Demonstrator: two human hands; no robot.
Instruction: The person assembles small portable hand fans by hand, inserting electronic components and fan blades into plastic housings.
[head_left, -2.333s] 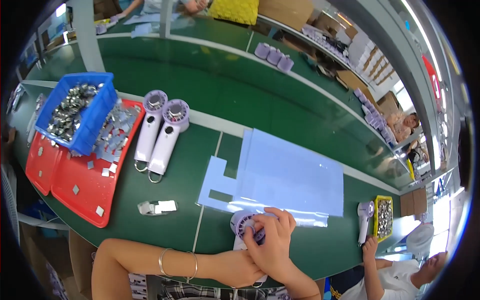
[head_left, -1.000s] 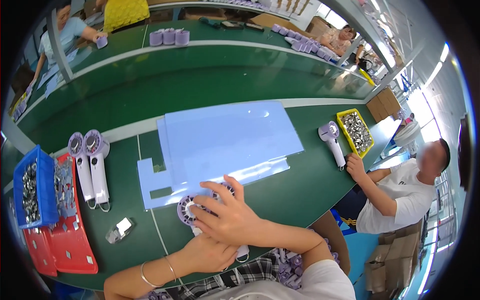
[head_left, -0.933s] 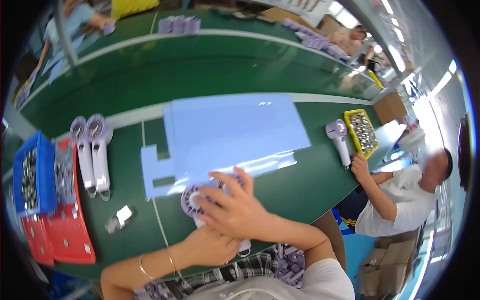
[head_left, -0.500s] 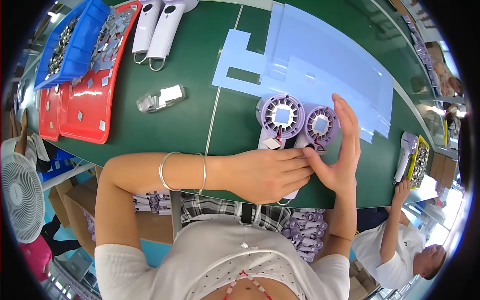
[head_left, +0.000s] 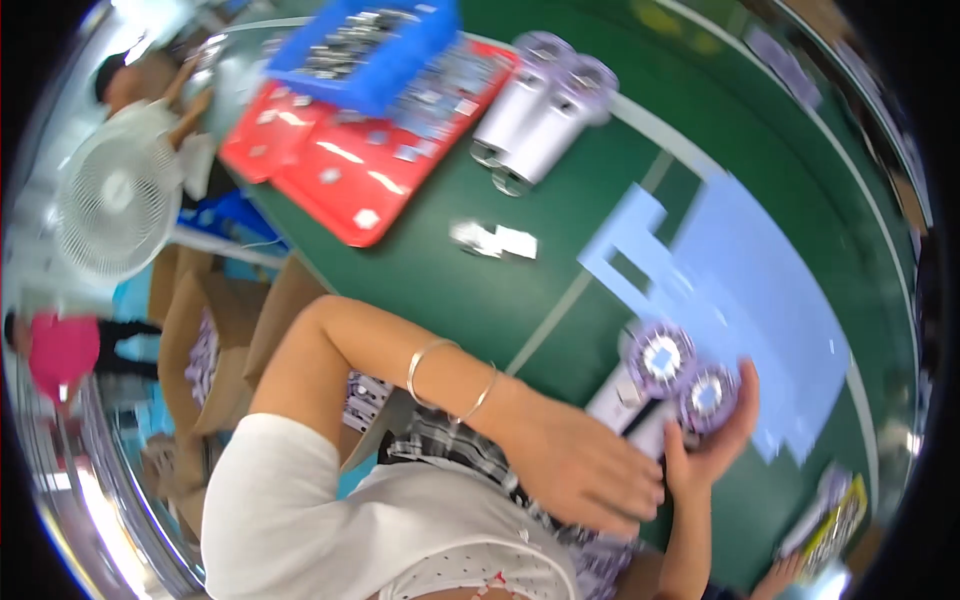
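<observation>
Green tabletop (head_left: 440, 300), cardboard boxes (head_left: 228, 335) at 9 o'clock, white mesh fan (head_left: 115, 205) nearer 10. Pretty shiny red plastic tray (head_left: 330, 195) at 11, flat blue sheets (head_left: 770, 290) at 3. Ribbed, round-headed purple mini fans (head_left: 661, 358) at 4: left hand (head_left: 580, 470) over the handles (head_left: 612, 400), right hand (head_left: 708, 450) curved round one head (head_left: 708, 398), honestly can't tell if clenched or loose.

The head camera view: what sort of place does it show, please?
Most likely a small-appliance assembly workshop. Several look-alike handheld fans are at a green worktable, a blue bin holds many small shiny parts, and a cardboard box beside the table contains purplish pieces.
</observation>
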